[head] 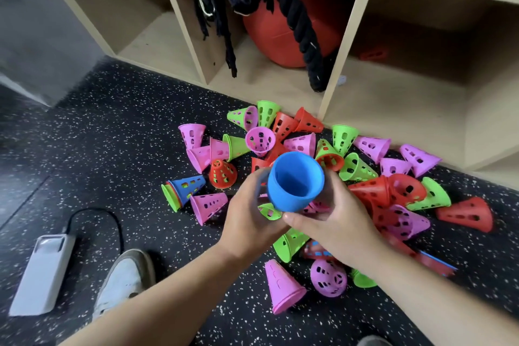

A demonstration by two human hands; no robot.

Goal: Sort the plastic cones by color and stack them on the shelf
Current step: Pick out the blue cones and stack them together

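Note:
A blue cone stack [295, 181] is held between both hands above the pile, wide mouth facing me. My left hand [250, 216] grips its left side and my right hand [334, 216] its right side and base. Under them, pink, green and red perforated cones [362, 168] lie scattered on the speckled black floor. A small nested stack with a blue cone outermost [182, 188] lies at the pile's left. A lone red cone [373, 55] sits deep in the right shelf compartment [398, 104].
The wooden shelf unit stands just beyond the pile; its middle bay holds a red ball [283, 34] and hanging black ropes [297, 17]. A grey device with a cable [45, 272] lies at lower left beside my white shoe [123, 281].

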